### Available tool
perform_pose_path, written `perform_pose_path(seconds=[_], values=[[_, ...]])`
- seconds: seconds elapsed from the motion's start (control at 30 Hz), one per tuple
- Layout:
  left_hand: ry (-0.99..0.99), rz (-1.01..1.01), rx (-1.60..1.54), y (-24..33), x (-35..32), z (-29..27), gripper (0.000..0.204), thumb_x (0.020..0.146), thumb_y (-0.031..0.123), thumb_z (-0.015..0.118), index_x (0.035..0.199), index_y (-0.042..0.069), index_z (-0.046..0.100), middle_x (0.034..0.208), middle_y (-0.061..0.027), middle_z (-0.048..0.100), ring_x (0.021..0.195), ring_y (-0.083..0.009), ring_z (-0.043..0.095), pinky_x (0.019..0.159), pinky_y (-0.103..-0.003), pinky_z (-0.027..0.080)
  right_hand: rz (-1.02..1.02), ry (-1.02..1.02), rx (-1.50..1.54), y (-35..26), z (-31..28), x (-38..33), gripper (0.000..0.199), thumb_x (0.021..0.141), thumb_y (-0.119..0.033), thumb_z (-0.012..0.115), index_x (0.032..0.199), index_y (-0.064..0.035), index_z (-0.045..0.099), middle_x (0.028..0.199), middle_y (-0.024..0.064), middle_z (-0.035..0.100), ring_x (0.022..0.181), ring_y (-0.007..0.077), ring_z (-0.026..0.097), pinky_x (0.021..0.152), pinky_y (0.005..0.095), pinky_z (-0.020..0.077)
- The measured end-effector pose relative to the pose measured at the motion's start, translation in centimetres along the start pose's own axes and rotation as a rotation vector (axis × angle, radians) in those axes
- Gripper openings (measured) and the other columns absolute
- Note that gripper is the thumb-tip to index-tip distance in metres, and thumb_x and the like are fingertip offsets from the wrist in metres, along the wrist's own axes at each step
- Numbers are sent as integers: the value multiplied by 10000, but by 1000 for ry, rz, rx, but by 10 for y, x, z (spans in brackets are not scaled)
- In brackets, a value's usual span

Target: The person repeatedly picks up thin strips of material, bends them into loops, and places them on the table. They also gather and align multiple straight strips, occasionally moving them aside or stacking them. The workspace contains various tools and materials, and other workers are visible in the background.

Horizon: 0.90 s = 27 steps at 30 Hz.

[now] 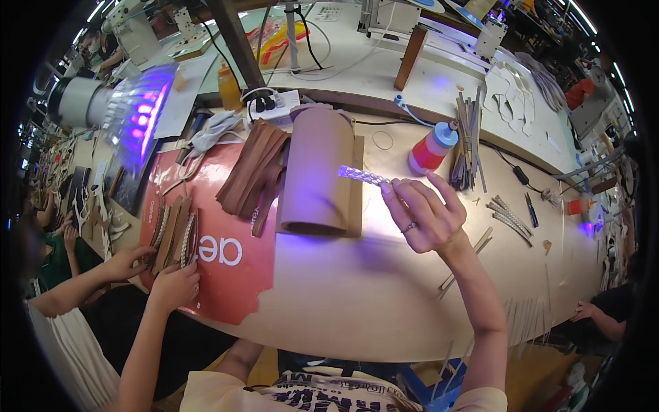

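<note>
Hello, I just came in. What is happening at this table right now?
A person works at a long workbench. The right hand holds a glittery braided strip up under a violet lamp, beside a rolled brown sheet. The left hand rests at a small pile of similar strips on a red sheet. A second person's hand touches the same pile. A red glue bottle stands nearby.

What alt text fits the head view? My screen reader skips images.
A person's right hand holds a sparkly braided strip over a brown roll on a workbench. Their left hand rests on stacked brown strips lying on a red sheet; a purple lamp glows at upper left.
</note>
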<state>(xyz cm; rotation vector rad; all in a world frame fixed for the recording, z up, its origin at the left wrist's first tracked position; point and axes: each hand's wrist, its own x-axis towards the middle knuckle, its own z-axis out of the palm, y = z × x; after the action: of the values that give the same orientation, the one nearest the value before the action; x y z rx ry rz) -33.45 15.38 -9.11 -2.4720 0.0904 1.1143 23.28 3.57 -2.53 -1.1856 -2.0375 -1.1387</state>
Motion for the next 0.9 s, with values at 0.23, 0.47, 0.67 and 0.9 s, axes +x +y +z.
perform_pose_path(seconds=[0.23,0.47,0.67,0.9], values=[[12,-81,30,-10,35,-3,427,868,229,567,1263,69,548,1015,-49,607,1074,-222,519,879,-327,485,-28,67,-67,-20,-44,16,227,766,-74,721,987,-107,762,875,20,679,735,145,658,842,381,534],[-140,-467,-1451,185,95,-74,292,806,233,639,1013,34,691,944,-190,675,955,-345,645,828,-397,536,1018,-55,854,-32,-126,6,248,903,-49,668,1148,-14,650,893,71,671,803,168,673,710,282,549],[124,-681,-1350,172,41,-163,158,793,65,655,918,-19,705,808,-223,695,782,-310,714,700,-366,557,1546,68,945,-33,-264,-59,337,960,-110,615,1267,28,584,965,46,660,798,101,628,718,227,502],[905,125,-1473,114,103,-331,188,903,78,635,1071,32,706,843,-114,690,802,-222,660,750,-314,490,1818,439,826,-104,-372,-144,224,986,-139,588,1138,21,627,902,0,603,678,60,523,627,226,443]])
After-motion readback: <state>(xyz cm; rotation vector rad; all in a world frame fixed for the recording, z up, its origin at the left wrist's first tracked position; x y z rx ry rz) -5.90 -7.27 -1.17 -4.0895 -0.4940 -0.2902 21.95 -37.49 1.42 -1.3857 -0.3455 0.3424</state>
